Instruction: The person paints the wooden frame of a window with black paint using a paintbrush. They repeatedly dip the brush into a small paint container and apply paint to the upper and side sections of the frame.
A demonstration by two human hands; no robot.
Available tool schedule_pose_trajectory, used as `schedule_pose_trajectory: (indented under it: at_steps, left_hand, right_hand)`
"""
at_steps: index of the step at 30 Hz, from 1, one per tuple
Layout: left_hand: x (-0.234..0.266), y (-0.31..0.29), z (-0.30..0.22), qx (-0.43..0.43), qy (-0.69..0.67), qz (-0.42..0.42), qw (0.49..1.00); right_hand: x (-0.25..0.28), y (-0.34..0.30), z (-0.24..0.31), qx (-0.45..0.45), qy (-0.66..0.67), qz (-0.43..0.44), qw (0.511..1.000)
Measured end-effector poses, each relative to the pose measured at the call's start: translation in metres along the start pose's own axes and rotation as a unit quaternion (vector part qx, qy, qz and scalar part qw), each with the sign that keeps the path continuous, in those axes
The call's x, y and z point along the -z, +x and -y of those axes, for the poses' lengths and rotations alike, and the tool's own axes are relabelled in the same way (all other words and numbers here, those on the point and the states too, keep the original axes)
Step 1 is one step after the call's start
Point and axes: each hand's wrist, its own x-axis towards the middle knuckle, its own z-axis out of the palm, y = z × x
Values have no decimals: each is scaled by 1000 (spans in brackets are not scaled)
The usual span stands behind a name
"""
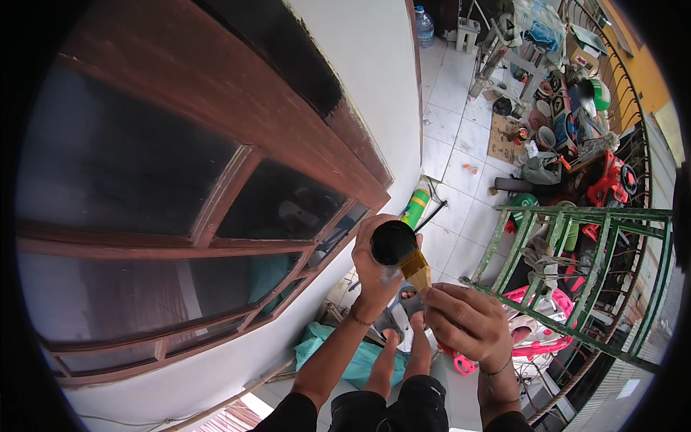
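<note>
My left hand (372, 273) is wrapped round a small round can (393, 243) of black or very dark liquid, held up at chest height. Between the fingers of my right hand (468, 322) is a paintbrush (419, 276) with a pale wooden handle and a gold-coloured metal band. Its band lies against the can's rim on the right, and its bristles are hard to make out against the dark liquid. To the left is a brown wooden window frame (216, 198) with dark panes. A strip of frame (277, 43) above it looks glossy black.
A green metal ladder-like frame (547, 302) stands at the right, near a railing with piled clutter. A green cylinder (416, 207) lies by the white wall (374, 72). Below me are my sandalled feet and a teal sack (345, 353). White tiles (446, 137) cover the floor.
</note>
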Motion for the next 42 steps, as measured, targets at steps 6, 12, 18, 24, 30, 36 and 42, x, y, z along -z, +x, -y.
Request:
schedule_pose_trajectory:
  at_steps: [6,12,18,24,30,36,42]
  left_hand:
    - [1,6,3,-18,-14,6,1000]
    - [9,-4,5,-34,21,31,999]
    - [14,-8,2,33,-28,7,999]
    - [34,-24,12,48,-24,-46,998]
    - [69,-50,2,39,14,-56,998]
    - [84,-69,0,81,-23,-82,993]
    - [82,-72,-8,77,5,-63,995]
  right_hand:
    - [3,9,-3,-14,-4,13,1000]
    - [-2,4,1,-82,52,-71,993]
    - [-17,-3,7,-156,156,-217,951]
    - [-54,63,-13,-230,335,-479,778]
    - [-70,138,-38,-135,489,-518,688]
    - [-80,174,-48,-80,533,-493,683]
    - [-85,182,-52,-74,542,-482,684]
